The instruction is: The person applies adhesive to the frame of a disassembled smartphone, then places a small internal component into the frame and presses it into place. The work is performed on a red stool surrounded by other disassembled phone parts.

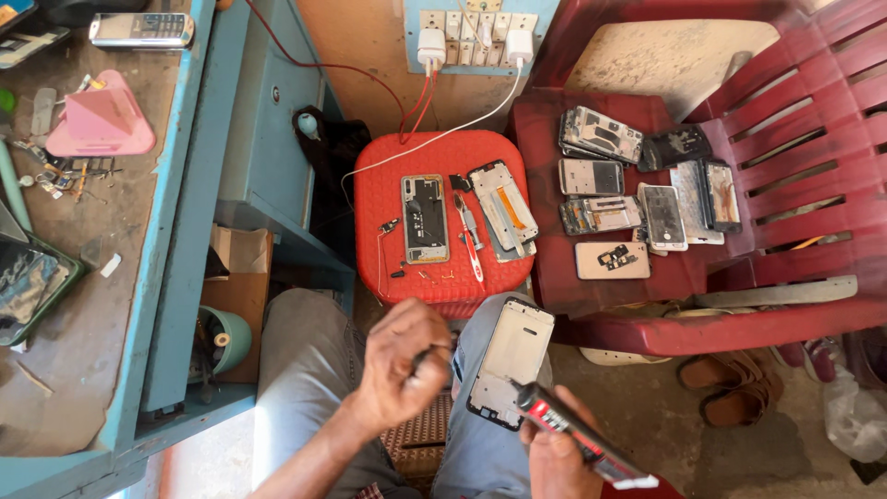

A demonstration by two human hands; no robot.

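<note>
Nearest us, our right hand [554, 453] pinches a red and black glue tube [577, 434], nozzle resting at the lower edge of the phone frame [510, 362] propped on our right knee, which steadies it. Our left hand [397, 365] is curled tight around a small dark tool [427, 352]. Beyond, an opened phone [425, 218] lies flat mid red stool [388, 176], parts within reach.

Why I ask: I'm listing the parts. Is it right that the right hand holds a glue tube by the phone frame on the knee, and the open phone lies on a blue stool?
Not quite: the head view shows the stool is red, not blue. The right hand holds the glue tube by the phone frame, and the open phone lies on that stool.
</note>
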